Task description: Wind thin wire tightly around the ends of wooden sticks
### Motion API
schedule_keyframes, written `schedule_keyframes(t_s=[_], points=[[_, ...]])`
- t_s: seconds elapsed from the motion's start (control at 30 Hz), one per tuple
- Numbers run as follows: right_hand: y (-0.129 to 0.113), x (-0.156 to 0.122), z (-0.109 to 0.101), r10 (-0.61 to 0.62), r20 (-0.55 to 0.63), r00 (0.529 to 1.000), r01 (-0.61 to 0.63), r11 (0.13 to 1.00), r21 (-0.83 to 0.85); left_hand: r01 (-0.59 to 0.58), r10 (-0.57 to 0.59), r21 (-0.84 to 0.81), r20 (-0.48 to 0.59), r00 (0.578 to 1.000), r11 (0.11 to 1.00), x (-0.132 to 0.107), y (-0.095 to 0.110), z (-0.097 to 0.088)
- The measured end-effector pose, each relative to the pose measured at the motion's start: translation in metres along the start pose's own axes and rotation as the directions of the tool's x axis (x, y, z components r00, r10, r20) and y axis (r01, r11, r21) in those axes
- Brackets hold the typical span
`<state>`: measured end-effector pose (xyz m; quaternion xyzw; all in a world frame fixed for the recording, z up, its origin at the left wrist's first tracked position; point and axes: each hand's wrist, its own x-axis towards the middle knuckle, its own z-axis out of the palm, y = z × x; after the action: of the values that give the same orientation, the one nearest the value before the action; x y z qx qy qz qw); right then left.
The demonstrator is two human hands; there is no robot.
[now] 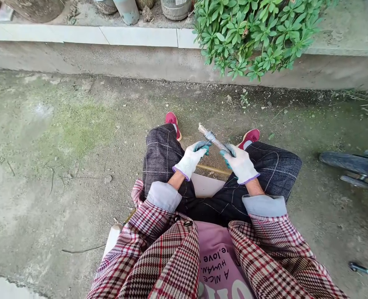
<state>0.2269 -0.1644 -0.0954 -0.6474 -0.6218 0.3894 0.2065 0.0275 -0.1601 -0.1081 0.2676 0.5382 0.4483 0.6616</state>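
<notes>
A short wooden stick (220, 145) slants between my gloved hands above my lap. Thin grey wire (210, 136) is wound round it in a tight coil near its far end. My right hand (240, 162), in a white glove with teal fingers, is closed round the near end of the stick. Just left of the coil, my left hand (191, 158) in a matching glove has its fingers pinched together. A fine strand of the wire appears to run to those fingertips, which partly hide it.
I sit on a low seat with a pale surface (207, 185) between my legs. Ahead, a concrete ledge with a white tiled edge (140, 36) carries pots and a leafy green bush (258, 37). Dark wheels (347, 162) stand at the right, and a thin black-and-white rod (366, 270) lies lower right.
</notes>
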Motion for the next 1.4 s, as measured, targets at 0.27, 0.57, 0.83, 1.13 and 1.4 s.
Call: schedule_keyframes(t_s=[0.27,0.57,0.83,1.13,1.4], points=[[-0.007,-0.008,0.010,0.082,0.248,0.965,-0.175,0.908,0.382,0.089,-0.067,-0.145,0.149,0.987,0.985,-0.006,0.001,-0.007],[-0.007,-0.005,0.021,-0.090,0.034,0.995,0.092,0.994,-0.061,0.107,-0.094,-0.115,0.115,0.989,0.988,-0.005,-0.005,-0.007],[-0.013,-0.011,0.017,-0.168,0.010,0.986,0.161,0.923,-0.349,0.025,-0.031,0.128,0.044,0.999,0.991,0.003,-0.007,-0.006],[-0.019,-0.007,0.006,0.076,0.114,0.991,-0.112,0.929,0.354,-0.363,0.308,0.744,0.220,0.926,0.560,-0.007,0.005,-0.018],[-0.021,-0.002,-0.024,0.131,0.258,0.957,-0.270,0.729,0.630,-0.266,0.205,0.588,0.169,0.964,0.764,-0.002,0.001,-0.022]])
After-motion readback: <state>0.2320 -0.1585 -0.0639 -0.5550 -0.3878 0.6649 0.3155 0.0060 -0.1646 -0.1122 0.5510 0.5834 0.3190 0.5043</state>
